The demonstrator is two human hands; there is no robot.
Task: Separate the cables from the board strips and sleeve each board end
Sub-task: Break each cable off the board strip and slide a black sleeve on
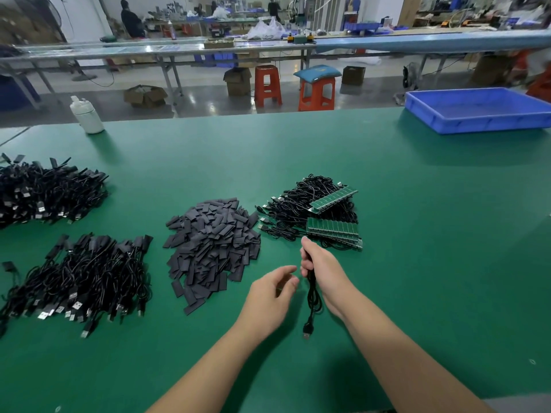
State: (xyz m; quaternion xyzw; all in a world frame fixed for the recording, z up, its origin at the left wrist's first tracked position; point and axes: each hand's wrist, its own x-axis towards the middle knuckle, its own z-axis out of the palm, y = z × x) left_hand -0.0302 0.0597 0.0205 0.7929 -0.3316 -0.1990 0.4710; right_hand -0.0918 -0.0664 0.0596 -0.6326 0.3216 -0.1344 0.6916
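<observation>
While the right hand (319, 265) grips a cable (312, 296), the left hand (269, 296) hovers beside it.

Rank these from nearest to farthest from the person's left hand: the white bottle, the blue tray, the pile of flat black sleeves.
1. Pile of flat black sleeves, just left of the left hand.
2. White bottle, far left.
3. Blue tray, far right.

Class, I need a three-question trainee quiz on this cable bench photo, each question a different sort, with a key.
1. True or false: the right hand grips a black cable.
2. What lies between the finished cable heap and the board strips? A) sleeve pile B) blue tray C) white bottle
3. Fill in: the left hand holds ____.

Key: 1 true; 2 A; 3 nothing.
</observation>
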